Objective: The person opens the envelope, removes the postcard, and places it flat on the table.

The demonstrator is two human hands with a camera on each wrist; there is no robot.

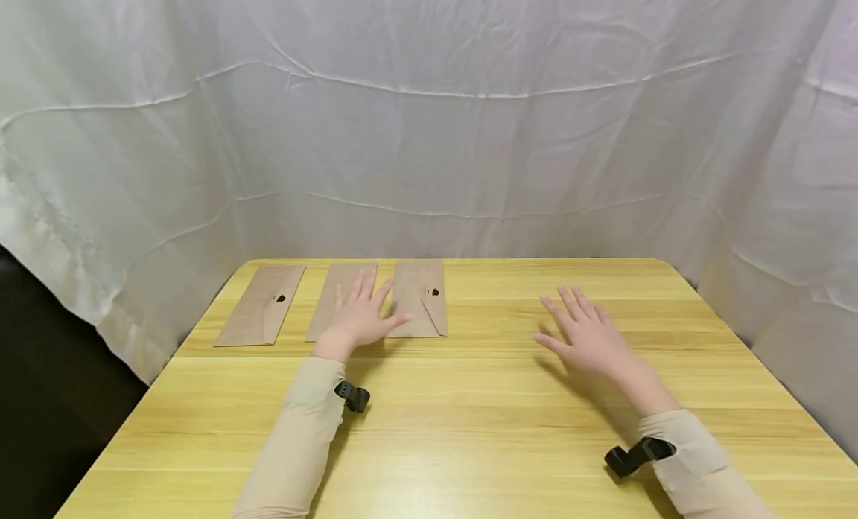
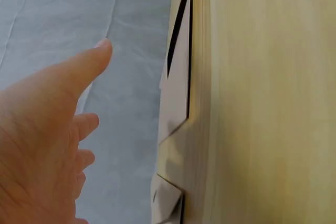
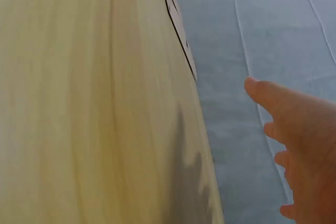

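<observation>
Three envelopes (image 1: 249, 314) lie back left on tabletop (image 1: 482, 415); we see left grip (image 1: 358, 318) released, hovering near middle one, right grip (image 1: 593, 340) released, well apart; we'd guess pre-grasp step, next move calls for reaching down to one envelope

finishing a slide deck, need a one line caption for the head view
Left grip over the middle envelope of three, right grip above the wood-grain table.

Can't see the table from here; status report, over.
Left hand empty, hovering, partly hiding middle envelope in head view. Right hand empty, raised above table. Left envelope and right envelope in plain sight.
</observation>
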